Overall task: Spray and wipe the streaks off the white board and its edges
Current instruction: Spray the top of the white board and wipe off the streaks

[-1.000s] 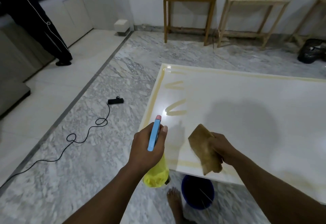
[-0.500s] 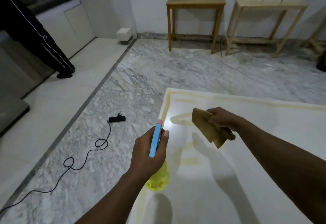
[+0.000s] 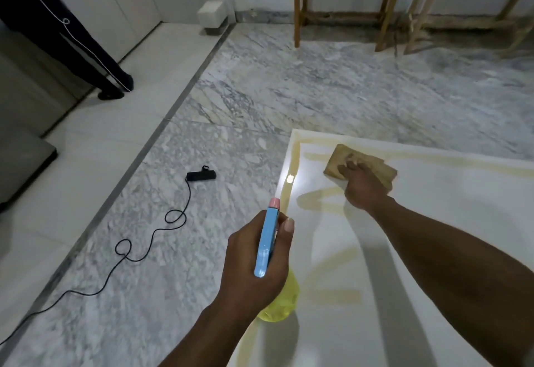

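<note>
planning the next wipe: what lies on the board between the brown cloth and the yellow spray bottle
Only yellowish streaks on the glossy white board, seen in the head view.

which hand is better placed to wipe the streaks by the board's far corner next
Right. The right hand presses the cloth flat on the board at those streaks; the left hand grips the spray bottle, nearer the person.

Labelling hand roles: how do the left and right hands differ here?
Left hand grips the spray bottle in the air; right hand presses the brown cloth onto the white board. Left hand is near the camera; right hand reaches to the board's far corner. Both have a cleaning tool.
</note>
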`<act>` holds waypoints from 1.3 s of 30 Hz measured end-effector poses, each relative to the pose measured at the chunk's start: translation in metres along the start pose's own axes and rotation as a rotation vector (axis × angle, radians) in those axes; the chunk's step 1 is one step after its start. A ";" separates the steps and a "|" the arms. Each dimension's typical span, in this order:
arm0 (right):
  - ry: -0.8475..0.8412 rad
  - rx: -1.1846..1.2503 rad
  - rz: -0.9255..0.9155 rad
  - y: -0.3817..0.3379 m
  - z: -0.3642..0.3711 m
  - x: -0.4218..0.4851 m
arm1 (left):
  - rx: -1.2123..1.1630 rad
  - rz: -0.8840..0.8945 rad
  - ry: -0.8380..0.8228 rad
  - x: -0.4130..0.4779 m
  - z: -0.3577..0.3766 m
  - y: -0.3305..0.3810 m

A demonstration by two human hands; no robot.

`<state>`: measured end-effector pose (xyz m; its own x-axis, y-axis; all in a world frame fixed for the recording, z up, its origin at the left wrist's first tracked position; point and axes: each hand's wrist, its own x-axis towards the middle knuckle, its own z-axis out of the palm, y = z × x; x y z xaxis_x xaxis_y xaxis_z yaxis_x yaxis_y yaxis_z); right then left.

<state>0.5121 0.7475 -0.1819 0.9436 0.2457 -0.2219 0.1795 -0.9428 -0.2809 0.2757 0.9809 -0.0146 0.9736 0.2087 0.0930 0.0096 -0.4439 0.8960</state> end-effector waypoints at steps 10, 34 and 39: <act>-0.031 0.112 -0.159 0.000 0.026 -0.072 | 0.010 -0.008 0.004 -0.015 0.002 0.001; -0.052 0.046 -0.135 -0.084 0.150 -0.467 | 0.029 0.063 -0.021 -0.276 -0.084 0.012; -0.019 0.293 0.051 -0.097 0.098 -0.459 | 0.020 0.086 -0.044 -0.277 -0.093 0.019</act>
<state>0.0345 0.7486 -0.1442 0.9434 0.2068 -0.2593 0.0417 -0.8497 -0.5256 -0.0147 0.9957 0.0171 0.9801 0.1306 0.1496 -0.0704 -0.4757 0.8768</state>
